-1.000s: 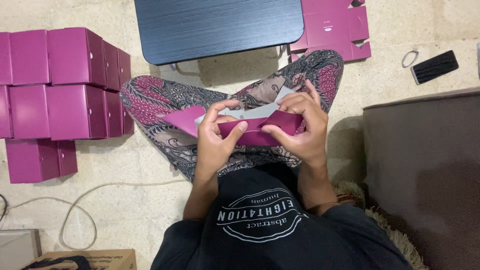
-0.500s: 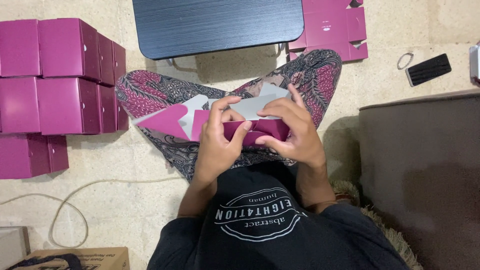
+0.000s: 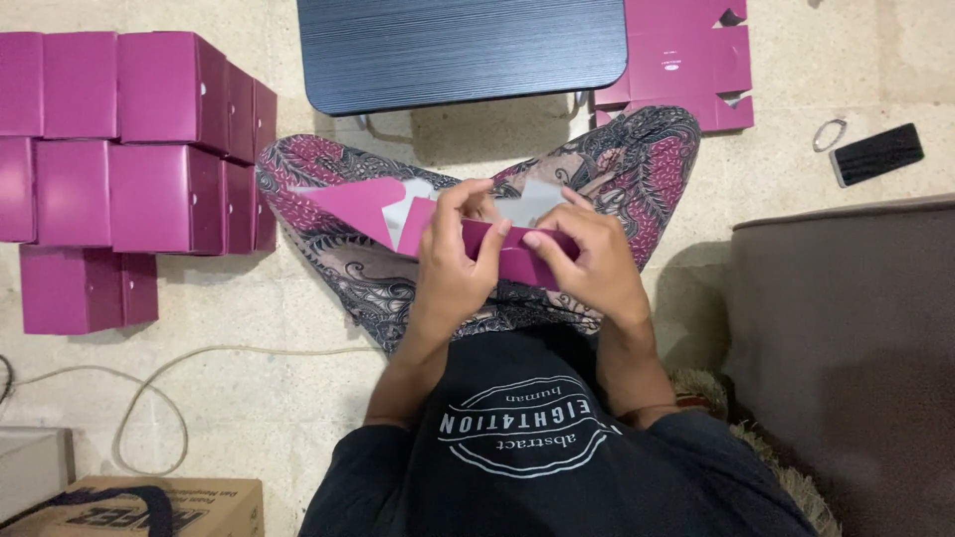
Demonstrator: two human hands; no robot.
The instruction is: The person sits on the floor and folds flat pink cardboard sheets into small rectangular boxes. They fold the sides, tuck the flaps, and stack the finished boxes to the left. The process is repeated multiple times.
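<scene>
Both hands, the left hand [image 3: 453, 268] and the right hand [image 3: 587, 264], are closed on a half-folded pink cardboard box [image 3: 477, 244] held over the lap. Finished pink boxes [image 3: 129, 139] sit stacked on the floor to the left. Flat pink box sheets [image 3: 686, 60] lie beside a dark low worktop [image 3: 463, 50].

Two hands on one half-folded magenta carton [image 3: 497, 249]; one stack of flat blanks [image 3: 686, 70] far right, one phone [image 3: 876, 153], one ring [image 3: 828, 134].
</scene>
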